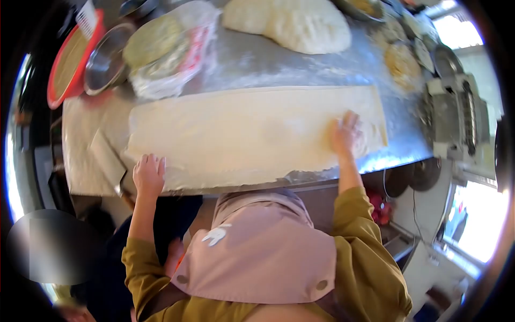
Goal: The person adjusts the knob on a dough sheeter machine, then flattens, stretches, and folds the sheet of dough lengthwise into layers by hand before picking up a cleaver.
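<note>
A long, pale sheet of rolled dough point(241, 126) lies across the metal worktable, its near edge slightly ragged. My left hand point(149, 173) rests at the sheet's near left corner, fingers loosely bent and touching the edge; no grip on the dough shows. Toward the right end, my right hand point(346, 133) lies on the dough with its fingers spread, a little blurred. Left of my left hand is a broad-bladed cleaver point(109, 165), its handle pointing toward the table's near edge.
Behind the sheet sits a large dough mass point(292, 24). At the back left are a greenish dough round point(153, 40) on a plastic bag point(201, 51), a steel bowl point(107, 67) and a red basin point(58, 88). A rolling machine point(458, 118) stands right. Someone is at lower left.
</note>
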Demonstrator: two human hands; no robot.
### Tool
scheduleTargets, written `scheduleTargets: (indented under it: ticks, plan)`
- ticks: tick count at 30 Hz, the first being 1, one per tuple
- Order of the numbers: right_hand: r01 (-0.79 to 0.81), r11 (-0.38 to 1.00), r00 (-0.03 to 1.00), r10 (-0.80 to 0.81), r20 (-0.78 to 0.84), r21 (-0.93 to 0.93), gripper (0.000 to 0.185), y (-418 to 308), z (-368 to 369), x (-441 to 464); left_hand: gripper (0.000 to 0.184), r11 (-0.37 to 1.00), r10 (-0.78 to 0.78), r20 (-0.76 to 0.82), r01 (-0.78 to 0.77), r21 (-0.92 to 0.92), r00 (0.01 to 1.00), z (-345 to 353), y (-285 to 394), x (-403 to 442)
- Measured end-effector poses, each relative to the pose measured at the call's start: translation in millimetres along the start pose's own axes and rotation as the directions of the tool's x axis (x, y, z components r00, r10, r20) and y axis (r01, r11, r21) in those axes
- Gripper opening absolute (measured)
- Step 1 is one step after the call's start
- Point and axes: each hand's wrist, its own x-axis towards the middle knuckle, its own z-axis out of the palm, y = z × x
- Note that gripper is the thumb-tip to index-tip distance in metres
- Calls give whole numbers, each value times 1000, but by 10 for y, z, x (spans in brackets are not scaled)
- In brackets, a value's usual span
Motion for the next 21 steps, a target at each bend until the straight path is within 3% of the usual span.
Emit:
scheduleTargets:
  ticks: [1,2,5,6,9,12,16,19,21]
  plan:
    - [5,984,995,12,-97,177,61,-7,149,-9,41,994,94,-131,-101,-50,987,44,131,0]
    - [76,977,992,-54,-114,199,61,-89,105,-46,48,976,170,-262,-199,-89,950,69,254,44]
    - [204,953,976,-180,-120,226,63,-244,-91,-29,68,895,420,-294,-445,-19,858,96,691,295]
    - [237,944,970,-216,-114,231,64,-228,-141,34,74,898,406,-168,-427,-111,898,237,708,400]
    - [253,940,965,-229,-126,229,64,69,-144,384,74,900,411,-163,-428,-81,897,233,696,524]
    - [220,956,974,-203,-105,195,64,539,-143,830,74,959,265,-194,-280,-54,945,441,584,539]
    - [162,968,983,-142,-115,192,65,1125,-192,1241,75,977,-186,-177,164,-133,966,589,867,472]
    - [109,959,993,-96,-61,261,67,1329,-304,1244,78,953,-295,-192,274,-128,936,629,1540,359]
    - [174,961,982,-153,-108,214,68,1489,-181,1142,82,974,-215,-158,200,-105,964,548,2102,304]
